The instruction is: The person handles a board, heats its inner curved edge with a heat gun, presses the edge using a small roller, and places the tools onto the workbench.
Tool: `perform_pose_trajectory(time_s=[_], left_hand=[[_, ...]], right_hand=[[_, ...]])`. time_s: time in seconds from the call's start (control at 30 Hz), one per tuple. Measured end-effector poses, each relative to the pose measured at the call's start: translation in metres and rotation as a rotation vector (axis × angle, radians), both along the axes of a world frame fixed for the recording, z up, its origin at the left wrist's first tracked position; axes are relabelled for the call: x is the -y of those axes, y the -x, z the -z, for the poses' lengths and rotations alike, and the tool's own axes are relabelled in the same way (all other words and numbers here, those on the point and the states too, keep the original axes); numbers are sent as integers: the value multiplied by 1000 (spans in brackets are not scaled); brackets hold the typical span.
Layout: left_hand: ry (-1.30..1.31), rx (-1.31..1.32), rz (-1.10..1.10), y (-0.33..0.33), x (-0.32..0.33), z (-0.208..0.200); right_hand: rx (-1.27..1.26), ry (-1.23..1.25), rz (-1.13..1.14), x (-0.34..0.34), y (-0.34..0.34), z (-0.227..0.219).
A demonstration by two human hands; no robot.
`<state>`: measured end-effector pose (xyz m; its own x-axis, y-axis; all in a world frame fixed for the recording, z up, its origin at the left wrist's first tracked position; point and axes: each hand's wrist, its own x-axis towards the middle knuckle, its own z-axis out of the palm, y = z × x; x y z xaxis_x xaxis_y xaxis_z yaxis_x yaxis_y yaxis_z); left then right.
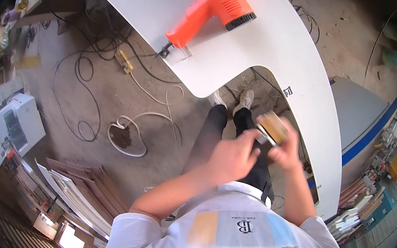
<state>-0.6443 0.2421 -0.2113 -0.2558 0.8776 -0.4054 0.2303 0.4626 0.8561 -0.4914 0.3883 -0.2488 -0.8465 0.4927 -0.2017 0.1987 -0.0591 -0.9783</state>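
Above my legs, both hands are on a small tan, block-shaped thing [275, 126] with a silvery edge; motion blur hides its exact kind. My right hand [288, 149] is closed around its right side. From the left, my left hand [236, 154] has its thumb and fingers closed at the silvery lower edge, and both arms are bent. Ahead of me, an orange heat gun [212, 8] lies on a large white curved panel [268, 43], its handle toward the panel's left edge.
The panel curves down my right side. Cables and a pale hose [126, 154] lie on the concrete floor to the left, with a power strip [124, 61] among them. Stacked boards [84, 184] stand at the lower left. A grey panel with a blue edge [371, 130] is at the right.
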Motion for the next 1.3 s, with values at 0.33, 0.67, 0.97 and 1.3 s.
perform_pose_trajectory(time_s=[0.33,0.67,0.97,1.3], left_hand=[[-111,-1167,-189,178,-84,31],[-166,-752,-361,127,-50,37],[-151,52,-615,-201,145,81],[-248,-543,345,-446,194,79]], right_hand=[[152,227,439,90,-65,4],[428,399,760,167,-245,20],[485,224,820,288,-488,52],[471,180,1472,414,-715,76]])
